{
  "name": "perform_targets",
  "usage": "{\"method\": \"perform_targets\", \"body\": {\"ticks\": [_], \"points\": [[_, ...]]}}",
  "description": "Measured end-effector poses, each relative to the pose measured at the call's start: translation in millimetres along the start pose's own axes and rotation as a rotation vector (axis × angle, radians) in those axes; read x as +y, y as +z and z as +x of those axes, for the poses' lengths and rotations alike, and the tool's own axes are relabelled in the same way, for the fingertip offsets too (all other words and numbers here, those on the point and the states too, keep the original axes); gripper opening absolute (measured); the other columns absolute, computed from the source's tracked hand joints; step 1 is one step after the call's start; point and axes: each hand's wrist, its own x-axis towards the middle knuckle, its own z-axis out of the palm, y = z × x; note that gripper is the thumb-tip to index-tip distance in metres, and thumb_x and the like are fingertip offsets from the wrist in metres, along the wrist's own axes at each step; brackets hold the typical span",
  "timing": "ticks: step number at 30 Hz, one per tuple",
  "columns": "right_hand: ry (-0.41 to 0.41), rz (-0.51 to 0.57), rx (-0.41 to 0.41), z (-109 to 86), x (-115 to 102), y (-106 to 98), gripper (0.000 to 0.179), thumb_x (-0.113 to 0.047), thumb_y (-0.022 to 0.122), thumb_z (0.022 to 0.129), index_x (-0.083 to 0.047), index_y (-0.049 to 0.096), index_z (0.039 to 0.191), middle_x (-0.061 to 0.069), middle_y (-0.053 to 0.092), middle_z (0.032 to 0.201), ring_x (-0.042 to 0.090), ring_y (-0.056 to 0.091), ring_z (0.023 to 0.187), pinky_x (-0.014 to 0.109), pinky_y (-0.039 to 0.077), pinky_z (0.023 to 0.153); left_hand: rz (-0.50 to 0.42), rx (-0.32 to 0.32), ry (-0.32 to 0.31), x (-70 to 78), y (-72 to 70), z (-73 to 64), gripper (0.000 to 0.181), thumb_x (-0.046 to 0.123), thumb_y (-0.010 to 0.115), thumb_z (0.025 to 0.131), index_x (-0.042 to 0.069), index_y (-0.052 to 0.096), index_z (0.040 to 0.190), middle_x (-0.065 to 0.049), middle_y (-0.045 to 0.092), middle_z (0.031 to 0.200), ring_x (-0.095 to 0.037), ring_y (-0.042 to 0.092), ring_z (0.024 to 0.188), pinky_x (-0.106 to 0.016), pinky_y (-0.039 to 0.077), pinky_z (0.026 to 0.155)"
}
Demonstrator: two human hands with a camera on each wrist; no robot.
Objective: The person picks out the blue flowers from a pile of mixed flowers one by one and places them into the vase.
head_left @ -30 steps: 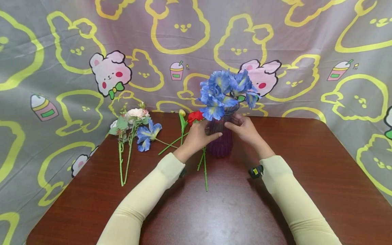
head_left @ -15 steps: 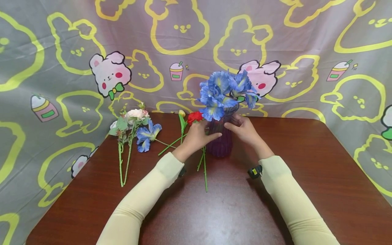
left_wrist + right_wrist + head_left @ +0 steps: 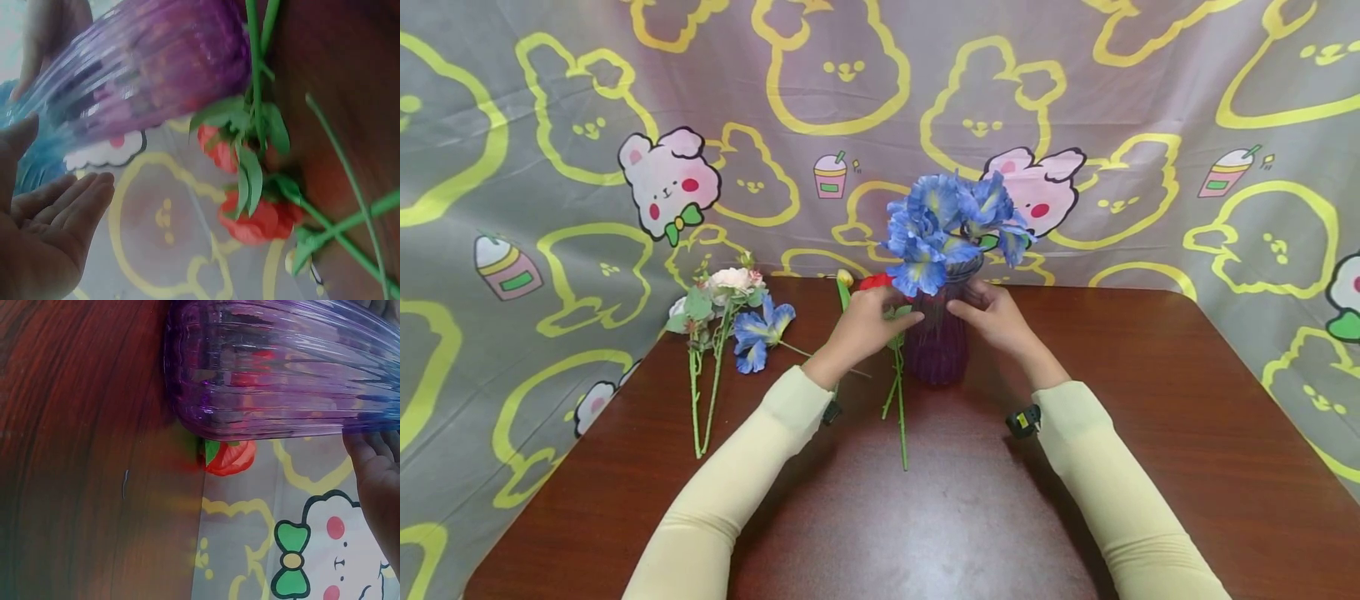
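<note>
Both hands sit at the purple ribbed vase (image 3: 937, 342) near the back middle of the bench (image 3: 970, 500) in the head view: the left hand (image 3: 865, 321) is just beside the vase's left side with fingers stretched toward it, over the leaves of a red flower (image 3: 874, 282) lying there, and the right hand (image 3: 992, 315) touches the vase's upper right side below the rim, fingers extended. Blue flowers (image 3: 951, 225) stand in the vase. A green stem (image 3: 898, 408) runs from the vase's left side toward the viewer. Farther left on the bench lie a blue bloom (image 3: 760, 329) and a pale pink spray (image 3: 730, 279) with long stems. From the left wrist view, the left hand (image 3: 44, 237) is flat and relaxed, fingers (image 3: 81, 200) straight, gripping nothing, close to the vase (image 3: 150, 75) but apart from it; two red flowers (image 3: 256, 215) with green leaves lie just beside the vase's base. From the right wrist view, the vase (image 3: 281, 369) fills the top, the fingers (image 3: 375, 469) of the right hand lie against its wall, loosely extended, and a red flower (image 3: 231, 456) shows behind the base.
</note>
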Motion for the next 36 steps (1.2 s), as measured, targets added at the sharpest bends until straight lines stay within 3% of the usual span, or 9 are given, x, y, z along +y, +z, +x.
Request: {"method": "perform_targets", "body": {"ticks": [6, 16, 19, 22, 25, 29, 32, 36], "points": [[0.004, 0.023, 0.001, 0.7, -0.3, 0.7, 0.049, -0.002, 0.060, 0.095, 0.011, 0.043, 0.140, 0.026, 0.046, 0.140, 0.034, 0.043, 0.131, 0.043, 0.037, 0.105, -0.012, -0.019, -0.091, -10.6, -20.7, -5.6, 0.041, 0.032, 0.073, 0.089, 0.004, 0.068, 0.118, -0.011, 0.069, 0.113, -0.028, 0.066, 0.102, -0.040, 0.052, 0.086], [-0.002, 0.009, -0.002, 0.4, -0.7, 0.1, 0.050, -0.003, 0.060, 0.095, 0.009, 0.043, 0.140, 0.025, 0.047, 0.140, 0.034, 0.045, 0.131, 0.043, 0.038, 0.105, 0.115, -0.110, -0.198, -34.8, -39.6, -17.3, 0.036, 0.029, 0.070, 0.092, 0.002, 0.070, 0.115, -0.011, 0.070, 0.108, -0.024, 0.065, 0.099, -0.041, 0.052, 0.085], [0.000, 0.014, -0.004, 0.4, -0.1, 0.2, 0.051, -0.003, 0.060, 0.095, 0.009, 0.042, 0.141, 0.025, 0.047, 0.141, 0.033, 0.044, 0.131, 0.043, 0.038, 0.105, 0.163, -0.148, -0.232, -40.1, -40.7, -20.4, 0.033, 0.030, 0.070, 0.091, 0.003, 0.073, 0.108, -0.009, 0.072, 0.101, -0.024, 0.067, 0.092, -0.040, 0.053, 0.080], [0.007, 0.017, -0.003, 0.4, 0.1, 0.2, 0.051, -0.004, 0.060, 0.095, 0.008, 0.042, 0.142, 0.024, 0.046, 0.141, 0.033, 0.044, 0.131, 0.043, 0.038, 0.105, 0.205, -0.174, -0.273, -44.6, -40.3, -24.0, 0.028, 0.033, 0.071, 0.089, 0.006, 0.076, 0.094, -0.004, 0.072, 0.084, -0.018, 0.065, 0.072, -0.035, 0.052, 0.066], [0.015, 0.025, 0.000, 0.2, 0.2, 0.3, 0.052, -0.004, 0.060, 0.095, 0.008, 0.042, 0.142, 0.024, 0.046, 0.141, 0.033, 0.044, 0.131, 0.043, 0.038, 0.105, 0.226, -0.188, -0.323, -49.1, -39.2, -28.0, 0.033, 0.035, 0.072, 0.089, 0.006, 0.073, 0.072, 0.004, 0.057, 0.057, -0.011, 0.047, 0.049, -0.028, 0.039, 0.050], [0.024, 0.027, 0.004, 0.5, 0.7, 0.8, 0.052, -0.004, 0.060, 0.095, 0.008, 0.041, 0.142, 0.024, 0.046, 0.141, 0.033, 0.043, 0.132, 0.043, 0.037, 0.106, 0.253, -0.211, -0.374, -55.0, -37.9, -33.7, 0.049, 0.035, 0.072, 0.088, 0.008, 0.055, 0.050, 0.005, 0.032, 0.044, -0.008, 0.026, 0.041, -0.025, 0.021, 0.043], [0.027, 0.025, 0.007, 0.5, 0.8, 1.0, 0.052, -0.004, 0.060, 0.095, 0.008, 0.041, 0.142, 0.024, 0.046, 0.141, 0.033, 0.043, 0.132, 0.043, 0.037, 0.106, 0.269, -0.245, -0.404, -58.3, -37.4, -38.0, 0.053, 0.035, 0.073, 0.088, 0.010, 0.052, 0.045, 0.002, 0.041, 0.040, -0.011, 0.039, 0.037, -0.024, 0.024, 0.040], [0.024, 0.022, 0.011, 0.6, 0.6, 0.6, 0.052, -0.004, 0.060, 0.095, 0.008, 0.042, 0.142, 0.025, 0.047, 0.141, 0.034, 0.044, 0.131, 0.043, 0.037, 0.106, 0.289, -0.299, -0.465, -61.7, -37.0, -42.5, 0.048, 0.036, 0.072, 0.088, 0.003, 0.065, 0.054, -0.007, 0.058, 0.046, -0.026, 0.063, 0.048, -0.027, 0.040, 0.041]]}}
